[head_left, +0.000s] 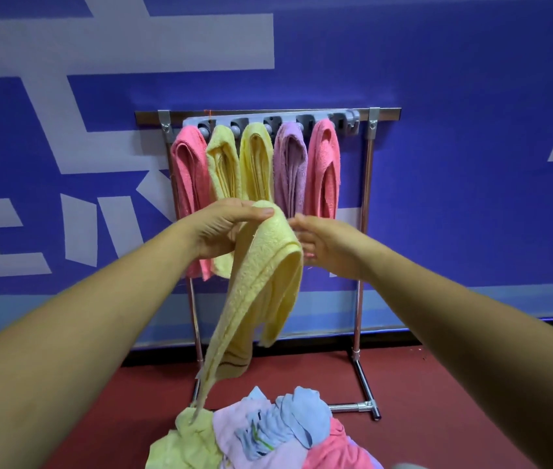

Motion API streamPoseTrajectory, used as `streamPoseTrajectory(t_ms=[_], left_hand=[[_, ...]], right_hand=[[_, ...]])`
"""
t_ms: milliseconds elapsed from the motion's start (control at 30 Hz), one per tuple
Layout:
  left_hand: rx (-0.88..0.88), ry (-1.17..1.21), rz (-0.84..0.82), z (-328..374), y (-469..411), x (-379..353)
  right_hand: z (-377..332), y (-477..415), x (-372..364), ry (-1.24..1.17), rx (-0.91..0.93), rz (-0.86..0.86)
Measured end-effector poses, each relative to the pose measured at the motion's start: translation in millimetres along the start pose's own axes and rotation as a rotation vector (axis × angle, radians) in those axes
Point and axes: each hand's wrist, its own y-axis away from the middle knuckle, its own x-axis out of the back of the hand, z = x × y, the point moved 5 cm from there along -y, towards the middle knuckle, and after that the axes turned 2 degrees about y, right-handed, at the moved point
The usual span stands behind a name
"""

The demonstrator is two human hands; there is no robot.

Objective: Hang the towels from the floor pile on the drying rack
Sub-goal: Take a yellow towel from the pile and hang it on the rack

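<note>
- Forearms [99, 333] are both reaching forward from the bottom corners, wrists angling inward.
- Left hand [221, 231] is gripping the yellow towel [268, 272] at its folded top, thumb lying over it; the tail's trailing down to the floor pile [268, 431].
- Right hand [329, 248] is hovering just beside the towel's edge, fingers loosely curled, can't tell if it's touching.
- Drying rack [368, 184] is carrying five hung towels [256, 160]: two pink, two yellow, one purple.

One drying rack [368, 184] carries five towels: two pink towels [188, 170], two yellow towels [256, 160], one purple towel [290, 164]. A sixth towel [268, 265], yellow, hangs above one floor pile [268, 434].
</note>
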Motion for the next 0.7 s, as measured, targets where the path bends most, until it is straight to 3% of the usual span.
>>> streamPoseTrajectory(t_ms=[67, 167, 333, 533, 700], left_hand=[[0.006, -0.023, -0.026, 0.6, -3.4, -4.6], [-0.008, -0.025, -0.06, 1.1, -5.5, -7.8], [-0.008, 0.012, -0.082, -7.8, -5.6, -13.2], [0.088, -0.178, -0.15, -27.7, -4.7, -12.6], [-0.014, 0.089, -0.063, -3.1, -26.3, -17.6]], right_hand=[[-21.6, 0.7, -10.6, -0.018, 0.051, -0.134], [-35.9, 5.6, -11.9, 0.147, 0.107, -0.172], [-52.7, 16.8, 0.2, 0.213, 0.161, -0.082], [-63.6, 29.3, 35.1, 0.045, 0.145, 0.045], [-45.1, 33.6, 55.7, 0.158, 0.036, 0.036]])
